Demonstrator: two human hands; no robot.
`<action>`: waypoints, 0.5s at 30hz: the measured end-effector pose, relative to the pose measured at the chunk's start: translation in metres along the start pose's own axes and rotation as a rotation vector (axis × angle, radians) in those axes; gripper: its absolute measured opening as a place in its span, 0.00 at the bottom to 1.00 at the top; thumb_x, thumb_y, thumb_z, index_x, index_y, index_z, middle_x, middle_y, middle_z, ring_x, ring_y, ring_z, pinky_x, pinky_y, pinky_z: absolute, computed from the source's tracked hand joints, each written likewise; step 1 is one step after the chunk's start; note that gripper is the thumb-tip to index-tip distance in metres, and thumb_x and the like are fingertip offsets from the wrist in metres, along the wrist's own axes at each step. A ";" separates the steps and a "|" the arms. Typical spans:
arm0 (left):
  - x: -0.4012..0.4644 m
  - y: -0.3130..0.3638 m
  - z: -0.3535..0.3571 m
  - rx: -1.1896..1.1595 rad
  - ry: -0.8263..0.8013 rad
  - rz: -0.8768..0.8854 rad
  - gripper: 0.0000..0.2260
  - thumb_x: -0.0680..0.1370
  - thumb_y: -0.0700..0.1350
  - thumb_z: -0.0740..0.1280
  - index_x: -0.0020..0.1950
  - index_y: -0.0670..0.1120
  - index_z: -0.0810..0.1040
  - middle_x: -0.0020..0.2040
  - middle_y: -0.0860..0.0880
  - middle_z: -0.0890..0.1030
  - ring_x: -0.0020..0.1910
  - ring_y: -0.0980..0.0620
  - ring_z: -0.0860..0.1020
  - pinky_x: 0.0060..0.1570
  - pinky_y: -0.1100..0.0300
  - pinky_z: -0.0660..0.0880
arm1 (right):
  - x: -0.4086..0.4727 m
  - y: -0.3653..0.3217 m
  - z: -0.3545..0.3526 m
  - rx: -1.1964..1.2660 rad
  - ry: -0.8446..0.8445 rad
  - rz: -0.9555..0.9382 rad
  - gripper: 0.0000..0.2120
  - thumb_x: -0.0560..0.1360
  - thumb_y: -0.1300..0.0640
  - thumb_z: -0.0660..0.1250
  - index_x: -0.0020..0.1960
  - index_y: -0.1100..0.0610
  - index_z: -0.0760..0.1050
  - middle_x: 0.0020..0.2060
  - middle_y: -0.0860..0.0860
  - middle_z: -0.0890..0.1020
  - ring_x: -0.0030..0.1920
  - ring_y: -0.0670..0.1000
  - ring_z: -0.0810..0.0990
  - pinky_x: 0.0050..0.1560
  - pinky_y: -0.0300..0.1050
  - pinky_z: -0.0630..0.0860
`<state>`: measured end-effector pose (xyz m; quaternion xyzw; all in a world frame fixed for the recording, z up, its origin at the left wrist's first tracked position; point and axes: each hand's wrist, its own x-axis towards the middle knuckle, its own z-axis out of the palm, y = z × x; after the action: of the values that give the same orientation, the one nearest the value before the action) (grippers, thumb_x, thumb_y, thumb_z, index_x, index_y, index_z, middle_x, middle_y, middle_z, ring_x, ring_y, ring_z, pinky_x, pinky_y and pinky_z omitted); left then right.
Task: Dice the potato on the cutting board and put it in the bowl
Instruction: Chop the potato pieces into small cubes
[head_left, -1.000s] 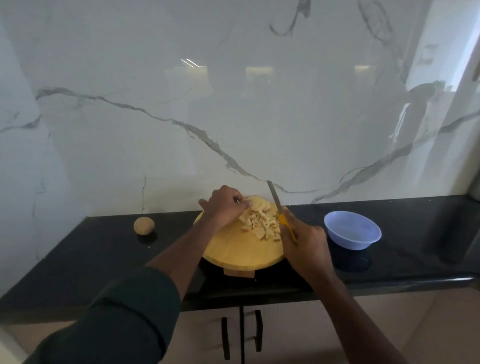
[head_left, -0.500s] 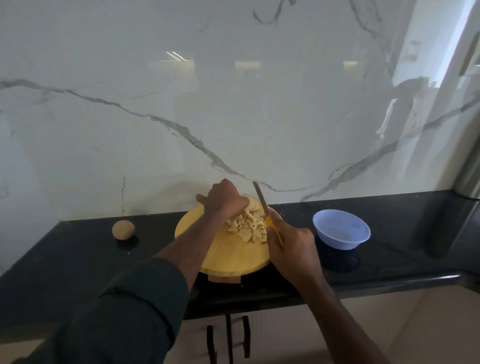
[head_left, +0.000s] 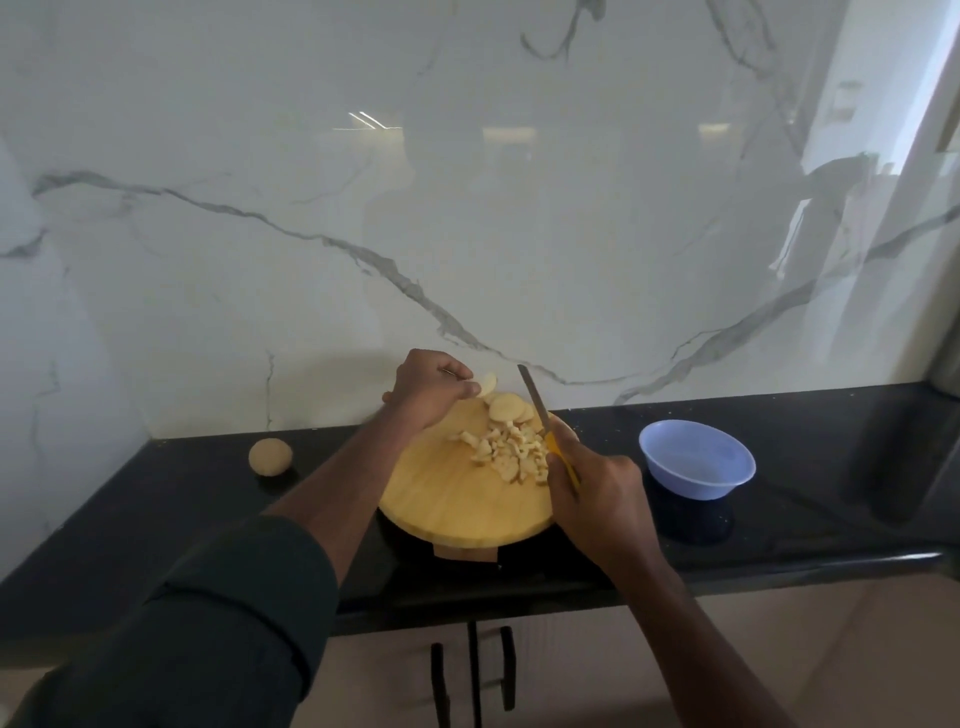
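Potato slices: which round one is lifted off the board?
The potato slice pinched by the left hand; the other round slices lie flat on the cutting board.

Cutting board (head_left: 457, 499) sat on counter (head_left: 156, 519), near its front edge. Diced potato (head_left: 511, 449) lay on board's right half; round slices (head_left: 506, 409) just behind the dice. Left hand (head_left: 428, 387) at board's back-left rim, pinching one slice (head_left: 487, 384) above the board. Right hand (head_left: 597, 491) at board's right edge, gripping knife (head_left: 535, 400), blade pointing back over the dice. Bowl (head_left: 696, 460) right of board, apart from it. Whole potato (head_left: 270, 456) left of board, well apart. Wall (head_left: 467, 208) behind all.
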<state>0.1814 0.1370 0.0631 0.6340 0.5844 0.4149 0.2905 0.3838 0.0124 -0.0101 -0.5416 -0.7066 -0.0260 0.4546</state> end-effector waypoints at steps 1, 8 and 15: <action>-0.003 -0.003 -0.008 -0.027 -0.026 0.024 0.07 0.64 0.49 0.81 0.38 0.53 0.86 0.41 0.54 0.86 0.49 0.52 0.84 0.62 0.44 0.77 | 0.000 0.000 -0.001 -0.007 0.003 -0.008 0.23 0.80 0.52 0.60 0.74 0.57 0.72 0.27 0.50 0.79 0.25 0.48 0.76 0.28 0.52 0.78; -0.049 -0.024 -0.063 0.046 -0.387 0.079 0.04 0.72 0.36 0.77 0.44 0.43 0.87 0.42 0.47 0.87 0.47 0.53 0.83 0.58 0.56 0.77 | -0.002 -0.005 -0.003 -0.066 -0.030 -0.061 0.22 0.81 0.56 0.65 0.74 0.58 0.72 0.27 0.51 0.79 0.24 0.50 0.76 0.27 0.51 0.78; -0.066 -0.032 -0.069 0.188 -0.345 0.118 0.03 0.71 0.44 0.79 0.42 0.48 0.87 0.38 0.56 0.85 0.43 0.59 0.81 0.48 0.59 0.74 | -0.013 -0.032 -0.009 -0.055 -0.068 -0.013 0.22 0.81 0.57 0.66 0.74 0.56 0.72 0.28 0.51 0.79 0.26 0.49 0.76 0.28 0.52 0.79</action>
<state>0.1075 0.0692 0.0574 0.7532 0.5239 0.2602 0.3009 0.3639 -0.0151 0.0011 -0.5500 -0.7241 -0.0297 0.4151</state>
